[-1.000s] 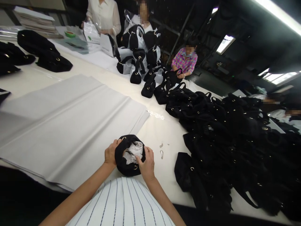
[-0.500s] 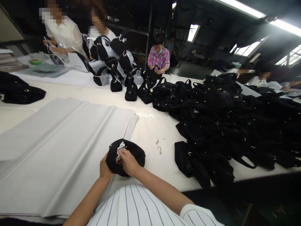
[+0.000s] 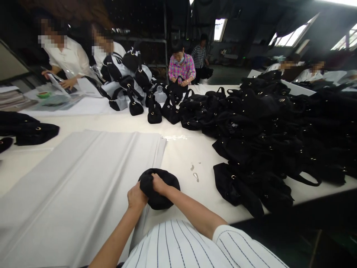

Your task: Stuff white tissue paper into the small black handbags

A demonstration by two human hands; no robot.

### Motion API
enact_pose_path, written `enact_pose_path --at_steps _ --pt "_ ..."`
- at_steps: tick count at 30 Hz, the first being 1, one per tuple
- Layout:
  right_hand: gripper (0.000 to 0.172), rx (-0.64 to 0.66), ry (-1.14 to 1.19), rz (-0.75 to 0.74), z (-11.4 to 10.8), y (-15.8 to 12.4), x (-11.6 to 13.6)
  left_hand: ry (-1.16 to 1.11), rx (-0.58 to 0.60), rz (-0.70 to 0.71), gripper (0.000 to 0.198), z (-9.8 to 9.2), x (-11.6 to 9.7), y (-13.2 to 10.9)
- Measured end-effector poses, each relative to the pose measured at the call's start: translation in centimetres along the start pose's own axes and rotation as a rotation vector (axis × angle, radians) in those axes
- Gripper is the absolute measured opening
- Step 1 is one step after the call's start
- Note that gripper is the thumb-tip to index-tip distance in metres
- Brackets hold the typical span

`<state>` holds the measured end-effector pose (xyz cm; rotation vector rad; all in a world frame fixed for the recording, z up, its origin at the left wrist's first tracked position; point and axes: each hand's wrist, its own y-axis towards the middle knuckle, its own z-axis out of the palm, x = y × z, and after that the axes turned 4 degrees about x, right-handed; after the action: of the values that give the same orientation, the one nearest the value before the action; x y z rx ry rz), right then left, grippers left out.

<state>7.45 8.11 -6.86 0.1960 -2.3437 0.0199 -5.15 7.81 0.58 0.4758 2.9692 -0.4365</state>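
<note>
A small black fabric bag [image 3: 164, 201] is in front of me at the right edge of the stacked grey-white sheets [image 3: 92, 186]. My left hand [image 3: 136, 196] is closed on the bag's left edge, with its fingertips hidden by the cloth. My right hand [image 3: 159, 184] grips the fabric at the upper middle of the bag, its fingers partly tucked into the folds. The bag's opening and inside do not show.
A large heap of black bags [image 3: 251, 123] covers the table's right side. Bags with grey-white stuffing [image 3: 119, 96] are piled beyond the sheets. More black bags [image 3: 39, 132] lie at left. Small shiny pieces [image 3: 196, 177] rest on the white table [image 3: 184, 152]. Co-workers [image 3: 181, 69] are across the table.
White crumpled material showed in the bag's opening under my right hand; now black cloth covers it and my right hand grips the fabric. The camera view has shifted.
</note>
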Motion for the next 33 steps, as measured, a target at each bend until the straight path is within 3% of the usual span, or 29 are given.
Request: enact_pose_path --at_steps 3,6,8,10,14,17,19,22,24,28,30,33 --pt "0.022 0.012 0.134 0.024 -0.3 -2.0 0.7 -0.062 -0.089 -0.060 0.030 1.7 0.8 0.5" --pt "0.054 -0.050 0.304 0.102 -0.4 -4.5 2.2 -0.147 -0.213 -0.016 0.027 3.6 1.9 0.3" --pt "0.079 -0.035 0.273 0.189 -0.7 -6.1 3.2 -0.230 -0.239 0.029 0.019 3.9 2.5 -0.3" --pt "0.090 0.046 0.152 0.281 -1.6 -7.8 3.9 -0.306 -0.205 0.039 0.008 3.5 2.6 -1.5" --pt "0.070 0.181 -0.078 0.399 -4.9 -11.9 3.7 -0.428 -0.139 0.046 0.014 2.6 0.8 -5.0" --pt "0.063 0.239 -0.151 0.414 -7.1 -14.3 2.6 -0.485 0.006 0.155 0.002 3.7 -0.9 -6.7" --pt "0.062 0.295 -0.169 0.387 -7.7 -14.9 1.9 -0.451 0.120 0.168 0.015 4.7 -1.6 -7.0" --pt "0.045 0.307 -0.237 0.297 -7.2 -14.3 1.2 -0.324 0.201 0.090 0.026 5.2 -2.1 -6.9" --pt "0.041 0.275 -0.306 0.242 -6.6 -13.5 0.9 -0.226 0.183 0.047 0.033 4.7 -2.5 -6.8" --pt "0.051 0.267 -0.396 0.204 -6.0 -12.6 0.8 -0.157 0.085 0.070 0.061 3.2 -3.3 -6.6" --pt "0.047 0.285 -0.435 0.200 -6.1 -12.7 1.1 -0.180 0.086 0.085 0.059 3.1 -3.3 -6.3" --pt "0.035 0.305 -0.498 0.258 -6.1 -13.1 1.8 -0.218 0.048 0.081 0.040 3.6 -2.8 -6.0"
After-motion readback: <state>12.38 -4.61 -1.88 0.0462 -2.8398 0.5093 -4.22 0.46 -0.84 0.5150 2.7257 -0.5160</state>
